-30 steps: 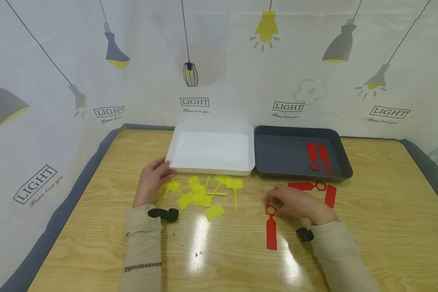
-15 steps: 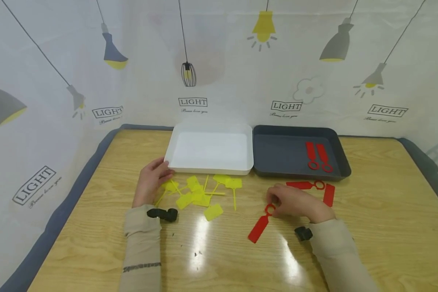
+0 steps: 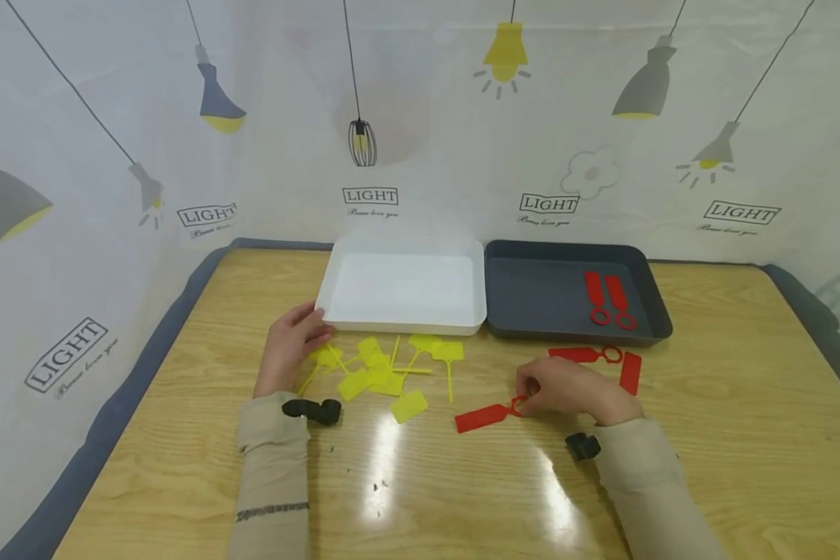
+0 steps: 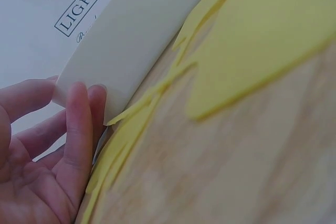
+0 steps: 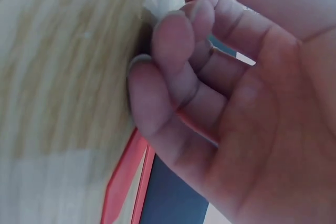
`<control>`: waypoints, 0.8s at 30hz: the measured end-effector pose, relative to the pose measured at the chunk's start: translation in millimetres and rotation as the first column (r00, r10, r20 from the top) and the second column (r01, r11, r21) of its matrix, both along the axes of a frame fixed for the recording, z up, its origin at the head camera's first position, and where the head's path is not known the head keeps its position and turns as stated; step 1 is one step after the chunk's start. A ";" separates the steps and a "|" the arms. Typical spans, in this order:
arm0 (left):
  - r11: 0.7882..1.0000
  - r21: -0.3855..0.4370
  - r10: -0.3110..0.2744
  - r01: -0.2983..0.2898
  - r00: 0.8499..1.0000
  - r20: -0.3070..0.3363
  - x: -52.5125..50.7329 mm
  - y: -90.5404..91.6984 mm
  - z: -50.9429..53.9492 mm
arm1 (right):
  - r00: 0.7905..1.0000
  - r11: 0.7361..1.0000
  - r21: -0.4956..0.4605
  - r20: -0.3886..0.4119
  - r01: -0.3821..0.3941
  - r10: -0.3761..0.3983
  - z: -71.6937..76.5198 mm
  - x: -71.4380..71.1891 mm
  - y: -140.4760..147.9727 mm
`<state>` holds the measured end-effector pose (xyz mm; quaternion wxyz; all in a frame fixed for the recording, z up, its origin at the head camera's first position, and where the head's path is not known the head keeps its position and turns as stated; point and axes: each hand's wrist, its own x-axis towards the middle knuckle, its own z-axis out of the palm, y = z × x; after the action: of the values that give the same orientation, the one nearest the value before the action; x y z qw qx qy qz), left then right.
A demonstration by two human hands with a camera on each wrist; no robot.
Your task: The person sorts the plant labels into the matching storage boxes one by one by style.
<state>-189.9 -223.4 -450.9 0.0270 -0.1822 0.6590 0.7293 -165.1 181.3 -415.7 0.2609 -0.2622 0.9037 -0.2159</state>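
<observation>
My right hand [image 3: 563, 389] pinches the ring end of a red tag [image 3: 481, 418], whose flat part points left over the table. In the right wrist view the fingers of my right hand [image 5: 210, 77] are curled, with a bit of red at the top edge. My left hand [image 3: 288, 348] touches the near left corner of the white tray [image 3: 402, 327]. The left wrist view shows fingers and thumb of my left hand [image 4: 50, 150] at the tray's corner [image 4: 121, 51]. Several yellow tags [image 3: 385, 379] lie overlapping just right of that hand.
A dark grey tray [image 3: 532, 303] stands against the white tray's right side, holding two red tags [image 3: 617, 294]. In front of it, beyond my right hand, lie a red tag [image 3: 575, 355] and another red piece [image 3: 631, 373]. A printed curtain [image 3: 448, 124] hangs behind the table.
The held red tag has swung from pointing toward the table's front edge to pointing left, its ring still at my right fingertips. My left hand stays at the white tray's corner.
</observation>
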 end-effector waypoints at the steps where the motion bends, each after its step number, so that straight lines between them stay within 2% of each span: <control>1: 1.000 0.000 -0.002 0.002 1.000 0.002 -0.1 -0.1 -0.1 | 1.000 1.000 0.004 0.001 0.001 -0.001 -0.1 -0.2 0.1; 14: 1.000 -0.004 -0.003 0.003 1.000 0.012 -1.0 -0.8 -0.2 | 0.999 1.000 -0.029 -0.033 -0.002 0.001 1.3 -4.1 3.8; 21: 1.000 -0.001 -0.003 0.003 1.000 0.010 -1.8 -1.0 0.1 | 0.995 0.999 -0.036 -0.098 -0.031 0.027 0.9 -7.6 8.1; 24: 1.000 -0.004 -0.004 0.004 1.000 0.014 -2.3 -1.3 0.0 | 0.990 0.999 -0.039 -0.142 -0.019 0.013 1.7 -8.5 9.7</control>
<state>-192.3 -224.7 -450.9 0.0326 -0.1861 0.6607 0.7265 -173.6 190.9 -414.0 0.1926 -0.2892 0.9132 -0.2128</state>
